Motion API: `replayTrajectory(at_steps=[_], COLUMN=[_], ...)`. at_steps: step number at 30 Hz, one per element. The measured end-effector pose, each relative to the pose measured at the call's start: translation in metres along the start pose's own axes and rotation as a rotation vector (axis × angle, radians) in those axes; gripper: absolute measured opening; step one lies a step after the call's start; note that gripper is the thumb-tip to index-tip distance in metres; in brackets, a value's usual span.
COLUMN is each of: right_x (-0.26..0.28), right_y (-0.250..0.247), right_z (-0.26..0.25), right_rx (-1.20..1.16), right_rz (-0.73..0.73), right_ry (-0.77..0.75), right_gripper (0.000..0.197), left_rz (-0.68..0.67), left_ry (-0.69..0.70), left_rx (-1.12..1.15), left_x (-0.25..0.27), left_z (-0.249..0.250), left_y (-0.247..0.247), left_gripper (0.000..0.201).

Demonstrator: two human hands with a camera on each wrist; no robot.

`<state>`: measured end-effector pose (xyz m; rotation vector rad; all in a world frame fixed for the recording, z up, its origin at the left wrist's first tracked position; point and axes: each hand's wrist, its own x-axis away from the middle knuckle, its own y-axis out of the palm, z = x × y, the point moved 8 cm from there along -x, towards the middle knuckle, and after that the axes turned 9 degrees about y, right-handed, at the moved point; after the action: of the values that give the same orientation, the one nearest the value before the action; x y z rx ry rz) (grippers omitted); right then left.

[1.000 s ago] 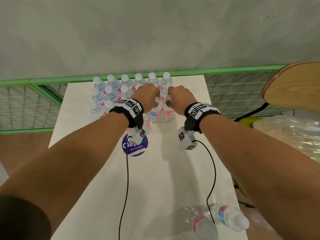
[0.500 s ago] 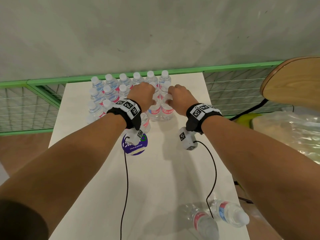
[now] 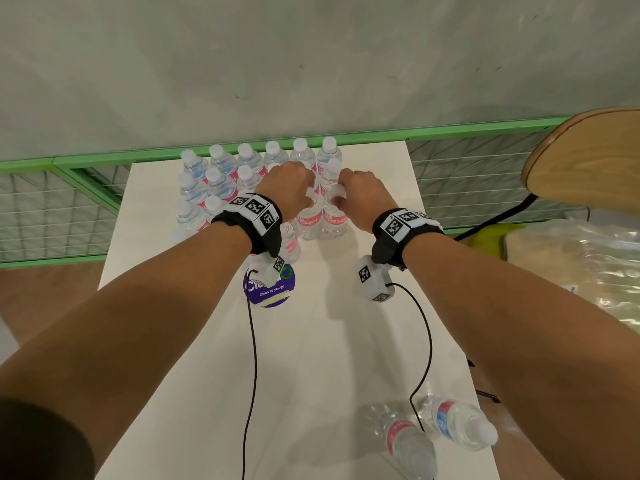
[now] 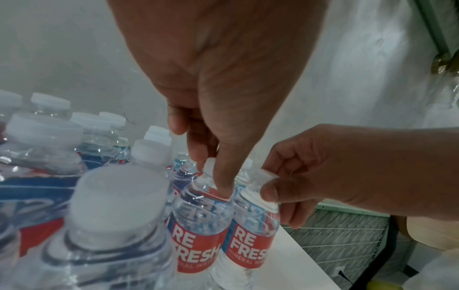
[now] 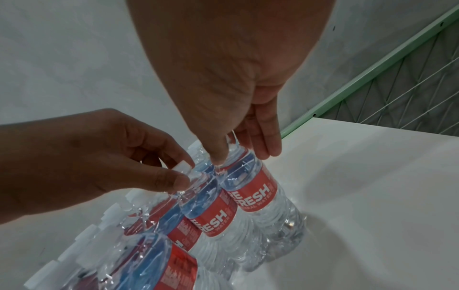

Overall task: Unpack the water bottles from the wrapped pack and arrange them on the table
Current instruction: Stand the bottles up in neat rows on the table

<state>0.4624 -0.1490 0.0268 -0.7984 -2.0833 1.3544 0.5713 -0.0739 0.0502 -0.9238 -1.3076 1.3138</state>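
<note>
Hands pinching two front bottles' caps, upright rows crowding left, apparently touching.

Looks like a plain utility/work room, maybe a canteen or staff area; can't tell exactly. Bare grey concrete wall behind a white table, w/ a green metal frame holding wire mesh panels along the wall. Round purple sticker on the tabletop reads "Clean as you go", i.e. workplace signage. Wooden chair seat at right, brown floor below.
</note>
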Motion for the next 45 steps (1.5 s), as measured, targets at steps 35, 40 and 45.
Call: replayTrajectory(at_steps=[35,40,45], right_x=[0.296,0.356,0.380], right_y=[-0.073,-0.047,-0.019], right_z=[0.086,0.105,0.123], right_rx=[0.131,0.245,0.270], right_rz=[-0.230,-0.286,-0.252], right_ry=[-0.018,-0.054,-0.065], right_gripper=[0.038,0.041,0.043], left_rz=[0.032,-0.130,-0.155], left_ry=[0.156,0.142,0.062], left_rx=[0.343,0.303,0.203], left_x=[0.227,0.266,0.290], left_z=[0.252,0.305,0.320], left_y=[-0.009,0.038,0.081], left_gripper=[0.041,0.051,0.049])
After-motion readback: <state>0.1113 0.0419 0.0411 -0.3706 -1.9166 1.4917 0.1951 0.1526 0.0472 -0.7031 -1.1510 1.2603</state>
